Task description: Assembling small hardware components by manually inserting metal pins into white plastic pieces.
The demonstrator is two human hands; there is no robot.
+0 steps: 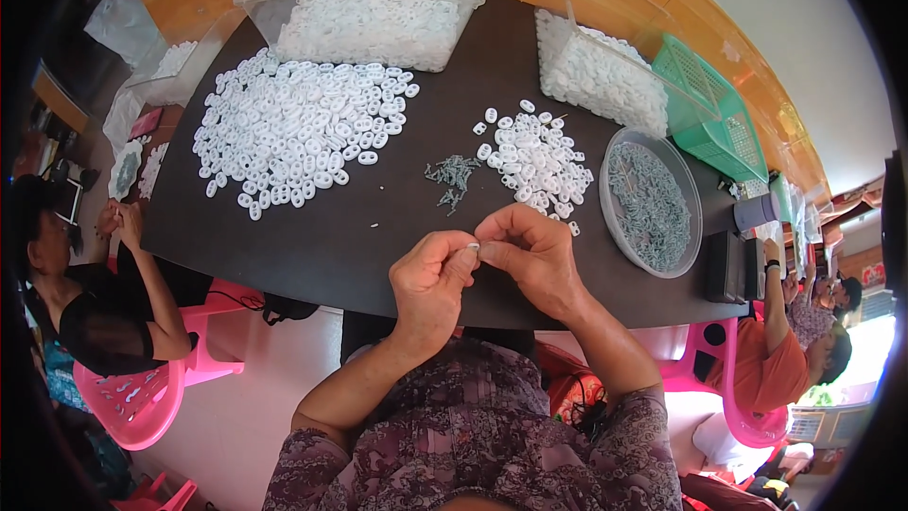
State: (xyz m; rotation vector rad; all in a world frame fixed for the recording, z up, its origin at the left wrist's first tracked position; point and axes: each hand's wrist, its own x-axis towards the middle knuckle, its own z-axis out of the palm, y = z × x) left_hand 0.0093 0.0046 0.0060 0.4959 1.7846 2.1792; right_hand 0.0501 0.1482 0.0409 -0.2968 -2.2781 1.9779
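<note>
Close to the table's near edge, my left hand (427, 284) pinches a small white plastic piece (473, 246) between thumb and forefinger. My right hand (537, 260) meets it there, thumb and forefinger pressed together at the piece; whatever those fingertips hold is hidden. Just beyond my hands lies a little heap of grey screws (454, 176). To its right is a small pile of white two-holed oval pieces (539, 159). A much larger pile of the same white ovals (303, 128) spreads over the table's left half.
Right of my hands stands a round clear tub (606, 213) of grey screws. Clear boxes (454, 2) of white pieces and a green basket (724, 118) line the back. A black box (726, 267) sits at the right edge. People sit at left and right on pink chairs (151, 407).
</note>
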